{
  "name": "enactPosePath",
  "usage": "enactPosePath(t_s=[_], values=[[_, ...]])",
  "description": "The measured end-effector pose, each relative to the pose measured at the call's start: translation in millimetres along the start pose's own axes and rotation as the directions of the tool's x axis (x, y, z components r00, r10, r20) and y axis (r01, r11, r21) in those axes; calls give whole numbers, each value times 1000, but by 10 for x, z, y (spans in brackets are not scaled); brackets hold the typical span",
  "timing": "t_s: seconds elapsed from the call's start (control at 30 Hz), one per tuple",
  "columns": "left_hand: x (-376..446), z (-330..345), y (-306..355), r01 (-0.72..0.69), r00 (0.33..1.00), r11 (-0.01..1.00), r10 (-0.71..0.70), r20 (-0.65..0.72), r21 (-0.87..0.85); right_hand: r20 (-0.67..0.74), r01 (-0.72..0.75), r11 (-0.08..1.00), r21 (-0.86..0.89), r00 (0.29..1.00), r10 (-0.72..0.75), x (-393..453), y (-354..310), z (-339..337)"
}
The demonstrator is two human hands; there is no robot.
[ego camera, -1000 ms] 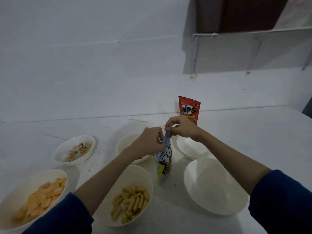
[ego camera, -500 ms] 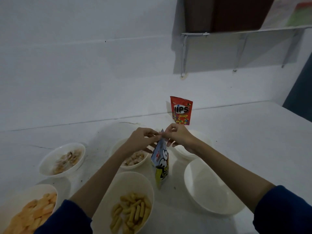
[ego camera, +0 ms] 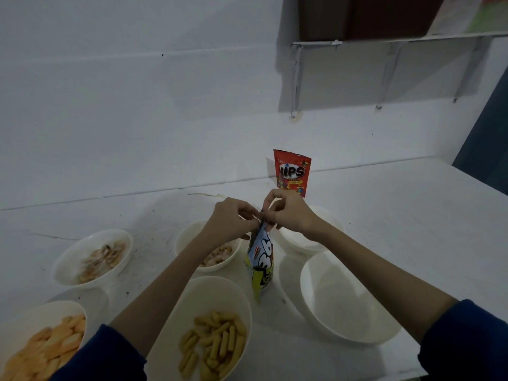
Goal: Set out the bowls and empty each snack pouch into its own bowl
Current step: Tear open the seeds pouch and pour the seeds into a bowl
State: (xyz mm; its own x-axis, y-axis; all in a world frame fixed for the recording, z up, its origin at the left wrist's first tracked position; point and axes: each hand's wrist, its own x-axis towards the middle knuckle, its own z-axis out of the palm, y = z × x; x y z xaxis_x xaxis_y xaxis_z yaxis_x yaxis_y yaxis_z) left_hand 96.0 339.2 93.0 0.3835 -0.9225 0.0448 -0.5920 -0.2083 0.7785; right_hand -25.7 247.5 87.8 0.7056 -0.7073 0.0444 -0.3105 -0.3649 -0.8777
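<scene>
A blue, white and yellow snack pouch (ego camera: 260,261) stands upright among the bowls. My left hand (ego camera: 232,219) and my right hand (ego camera: 286,211) both pinch its top edge, fingertips close together. An empty white bowl (ego camera: 346,301) sits to the pouch's right, and another empty bowl (ego camera: 302,240) lies behind it under my right wrist. A red pouch (ego camera: 292,173) stands upright further back by the wall.
Several filled white bowls stand to the left: yellow sticks (ego camera: 209,334) in front, orange pieces (ego camera: 41,345) at the lower left, pale snacks (ego camera: 93,257) further back, and one (ego camera: 211,254) under my left arm. The white table (ego camera: 412,215) meets a white wall. A bracketed shelf (ego camera: 384,41) hangs above.
Both hands kept pinching the pouch top and shifted closer together at its top seam. The camera tilted up and left, so the bowls slid lower in view.
</scene>
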Motion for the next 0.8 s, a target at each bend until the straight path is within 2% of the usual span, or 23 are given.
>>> enactPosePath(t_s=[0.1, 0.27, 0.47, 0.53, 0.6, 0.73, 0.8], values=[[-21, 15, 35, -15, 999, 999, 13, 30, 47, 2, 89, 984, -156, 996, -89, -10, -49, 12], [-54, 41, 11, -60, 995, 994, 67, -76, 88, 71, 62, 990, -127, 996, -53, -76, -48, 26], [-76, -93, -155, -136, 973, 964, 173, -153, 228, 23, 111, 955, -276, 994, -109, -93, 20, -60], [-90, -139, -153, -154, 980, 968, 176, -98, 200, 48, 138, 946, -294, 990, -129, -91, 19, -83], [-114, -174, -116, -156, 988, 978, 152, 42, 139, 167, 182, 928, -326, 977, -133, -88, -12, -109], [-152, -305, -135, -185, 946, 977, 149, 286, 104, 471, 256, 904, -343, 879, -70, -140, -114, -287], [-157, -337, -172, -198, 923, 975, 152, 354, 97, 513, 305, 871, -386, 855, -72, -162, -113, -305]])
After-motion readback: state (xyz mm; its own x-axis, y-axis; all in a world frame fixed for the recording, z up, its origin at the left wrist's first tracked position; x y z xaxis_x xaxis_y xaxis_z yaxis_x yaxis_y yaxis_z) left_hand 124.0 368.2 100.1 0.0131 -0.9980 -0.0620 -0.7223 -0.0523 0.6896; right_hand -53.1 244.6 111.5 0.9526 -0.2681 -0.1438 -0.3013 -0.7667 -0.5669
